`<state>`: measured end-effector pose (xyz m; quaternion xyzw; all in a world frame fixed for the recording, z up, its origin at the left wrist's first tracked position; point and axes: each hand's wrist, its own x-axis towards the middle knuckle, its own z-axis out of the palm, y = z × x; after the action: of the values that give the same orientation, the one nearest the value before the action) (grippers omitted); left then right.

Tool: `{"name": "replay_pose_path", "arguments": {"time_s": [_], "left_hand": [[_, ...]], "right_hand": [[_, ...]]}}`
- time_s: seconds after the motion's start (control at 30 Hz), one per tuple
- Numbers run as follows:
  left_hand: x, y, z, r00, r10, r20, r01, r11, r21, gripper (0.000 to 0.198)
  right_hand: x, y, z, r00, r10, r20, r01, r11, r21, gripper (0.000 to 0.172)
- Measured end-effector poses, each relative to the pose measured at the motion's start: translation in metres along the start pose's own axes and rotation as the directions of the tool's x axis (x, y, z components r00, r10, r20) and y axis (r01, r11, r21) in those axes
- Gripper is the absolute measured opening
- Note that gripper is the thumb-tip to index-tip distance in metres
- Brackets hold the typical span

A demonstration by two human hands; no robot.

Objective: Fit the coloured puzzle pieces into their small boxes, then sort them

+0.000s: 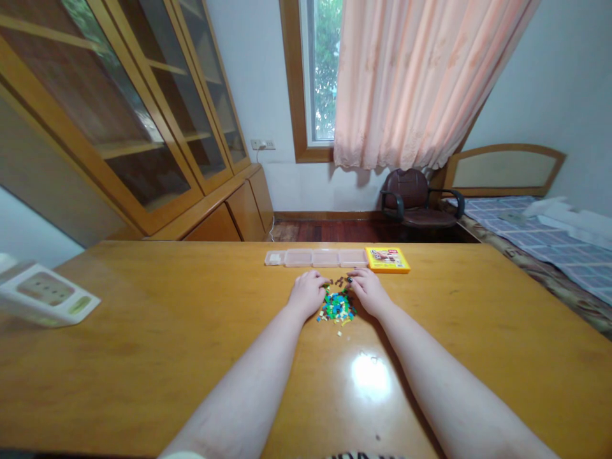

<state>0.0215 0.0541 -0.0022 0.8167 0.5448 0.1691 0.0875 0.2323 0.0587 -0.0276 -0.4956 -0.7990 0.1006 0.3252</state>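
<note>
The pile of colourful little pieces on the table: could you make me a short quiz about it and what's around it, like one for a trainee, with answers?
1. Multiple choice: what lies at the right-hand end of the clear tray? A) a mug; B) a yellow box; C) a pair of scissors.
2. True or false: the pile of small pieces lies between the left hand and the right hand.
3. Open: which two colours stand out most in the pile?

Key: 1. B; 2. True; 3. Blue and green.
</note>
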Motion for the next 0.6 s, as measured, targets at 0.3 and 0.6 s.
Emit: {"name": "replay_pose_path", "arguments": {"time_s": [0.3, 0.6], "left_hand": [[0.0021, -0.0063, 0.0027, 0.989, -0.127, -0.075, 0.133, 0.989, 0.071, 0.024], [-0.001, -0.0003, 0.0016, 0.991, 0.127, -0.049, -0.13, 0.99, -0.058, 0.024]], "right_hand": [[0.0006, -0.0029, -0.0039, 1.0, -0.022, 0.004, 0.022, 1.0, 0.014, 0.038], [0.0012, -0.0048, -0.0038, 0.999, 0.024, 0.033, -0.021, 0.997, -0.079, 0.039]]}}
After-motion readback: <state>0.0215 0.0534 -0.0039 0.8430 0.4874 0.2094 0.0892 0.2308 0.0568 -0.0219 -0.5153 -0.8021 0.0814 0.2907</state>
